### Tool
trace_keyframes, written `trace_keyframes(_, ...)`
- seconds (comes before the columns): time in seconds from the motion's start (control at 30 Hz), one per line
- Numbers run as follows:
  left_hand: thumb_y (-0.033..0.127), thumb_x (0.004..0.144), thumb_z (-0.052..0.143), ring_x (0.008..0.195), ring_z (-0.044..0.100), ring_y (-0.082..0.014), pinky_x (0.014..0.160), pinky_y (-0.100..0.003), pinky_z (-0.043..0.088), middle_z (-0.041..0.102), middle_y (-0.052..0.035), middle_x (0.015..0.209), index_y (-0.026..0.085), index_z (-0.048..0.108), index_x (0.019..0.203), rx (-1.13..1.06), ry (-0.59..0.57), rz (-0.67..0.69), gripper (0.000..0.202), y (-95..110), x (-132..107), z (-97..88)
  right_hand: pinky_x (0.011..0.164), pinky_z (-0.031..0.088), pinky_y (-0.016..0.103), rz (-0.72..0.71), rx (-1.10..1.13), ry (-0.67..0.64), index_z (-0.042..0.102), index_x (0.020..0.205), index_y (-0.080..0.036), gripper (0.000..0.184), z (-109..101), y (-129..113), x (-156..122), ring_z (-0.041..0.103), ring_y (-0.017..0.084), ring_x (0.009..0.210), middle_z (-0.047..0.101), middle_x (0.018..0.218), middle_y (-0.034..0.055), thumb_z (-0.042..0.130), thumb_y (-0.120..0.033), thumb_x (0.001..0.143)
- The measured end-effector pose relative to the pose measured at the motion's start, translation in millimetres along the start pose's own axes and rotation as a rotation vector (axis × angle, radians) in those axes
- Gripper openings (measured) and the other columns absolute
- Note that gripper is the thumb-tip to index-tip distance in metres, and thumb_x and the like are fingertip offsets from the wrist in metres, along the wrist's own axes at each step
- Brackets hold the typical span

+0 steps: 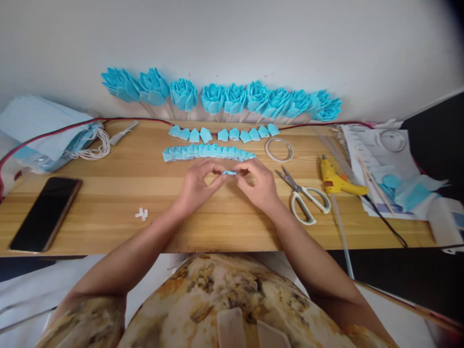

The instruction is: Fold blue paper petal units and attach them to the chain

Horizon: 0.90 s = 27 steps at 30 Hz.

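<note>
My left hand (198, 186) and my right hand (258, 186) meet over the middle of the wooden table (126, 193), both pinching a small blue folded piece (229, 172) between their fingertips. Just beyond my hands lies a long overlapping row of folded blue petals (208, 152). Behind it sits a second row of separate folded petals (223, 134). Several finished blue paper flowers (217, 96) on sticks lean against the white wall.
White-handled scissors (306, 195), a tape roll (279, 149) and a yellow glue gun (337, 181) lie to the right. Papers and blue scraps (402, 186) cover the far right. A black phone (45, 212), white bits (142, 213) and a pack of masks (54, 137) lie left.
</note>
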<state>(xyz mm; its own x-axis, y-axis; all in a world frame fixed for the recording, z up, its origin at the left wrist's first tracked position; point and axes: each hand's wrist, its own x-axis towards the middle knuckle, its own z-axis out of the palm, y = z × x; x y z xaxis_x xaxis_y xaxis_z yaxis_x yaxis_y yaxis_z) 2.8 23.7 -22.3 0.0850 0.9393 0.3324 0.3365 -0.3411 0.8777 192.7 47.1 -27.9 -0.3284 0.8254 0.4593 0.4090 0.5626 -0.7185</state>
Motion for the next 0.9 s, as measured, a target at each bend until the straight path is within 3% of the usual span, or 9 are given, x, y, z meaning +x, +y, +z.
trace_keyframes(0.1,0.041,0.082,0.069,0.072,0.056,-0.0150,0.072,-0.030,0.046,0.064,-0.0015,0.076,0.020,0.064,0.080,-0.211,0.010,-0.228,0.022,-6.3,1.3,0.0,0.075,0.050,0.031,0.131,0.169,-0.072,0.067,0.089,-0.023,0.005,1.3,0.0,-0.3,0.062,0.016,0.079,0.071,0.088,0.0020,0.062,-0.024,0.088)
trace_keyframes(0.2,0.042,0.079,0.072,0.067,0.052,-0.0129,0.066,-0.028,0.044,0.061,-0.0001,0.072,0.019,0.062,0.079,-0.326,-0.021,-0.353,0.025,-6.5,2.7,-1.4,0.076,0.050,0.029,0.225,0.321,-0.119,0.069,0.093,-0.022,0.010,0.8,1.3,-0.2,0.063,0.015,0.081,0.071,0.091,0.0015,0.063,-0.030,0.090)
trace_keyframes(0.37,0.046,0.076,0.076,0.064,0.050,-0.0118,0.063,-0.026,0.043,0.058,0.0013,0.067,0.018,0.060,0.076,-0.340,-0.085,-0.383,0.032,-0.5,4.5,-1.1,0.077,0.050,0.030,0.289,0.365,-0.140,0.069,0.090,-0.022,0.013,1.9,3.1,-0.6,0.062,0.015,0.080,0.069,0.087,0.0009,0.067,-0.034,0.087)
trace_keyframes(0.53,0.053,0.079,0.072,0.071,0.055,-0.0139,0.070,-0.028,0.047,0.063,-0.0011,0.074,0.019,0.063,0.080,-0.316,-0.115,-0.374,0.036,3.8,4.8,-1.1,0.072,0.047,0.029,0.304,0.336,-0.141,0.067,0.082,-0.021,0.014,3.7,2.5,-0.5,0.057,0.014,0.073,0.064,0.077,-0.0003,0.066,-0.034,0.086)
trace_keyframes(0.7,0.045,0.077,0.074,0.075,0.057,-0.0146,0.075,-0.029,0.048,0.066,-0.0022,0.078,0.017,0.064,0.079,-0.329,-0.123,-0.351,0.030,0.9,4.8,-1.0,0.067,0.045,0.028,0.296,0.297,-0.185,0.065,0.079,-0.021,0.014,4.5,-2.1,-0.3,0.054,0.013,0.069,0.062,0.072,-0.0007,0.064,-0.033,0.085)
trace_keyframes(0.9,0.041,0.075,0.073,0.071,0.057,-0.0137,0.074,-0.029,0.048,0.066,-0.0011,0.074,0.017,0.065,0.074,-0.412,-0.114,-0.426,0.025,-6.5,4.2,0.2,0.065,0.045,0.028,0.326,0.328,-0.230,0.065,0.077,-0.020,0.017,5.5,-5.0,-0.5,0.055,0.014,0.068,0.065,0.072,-0.0001,0.067,-0.036,0.082)
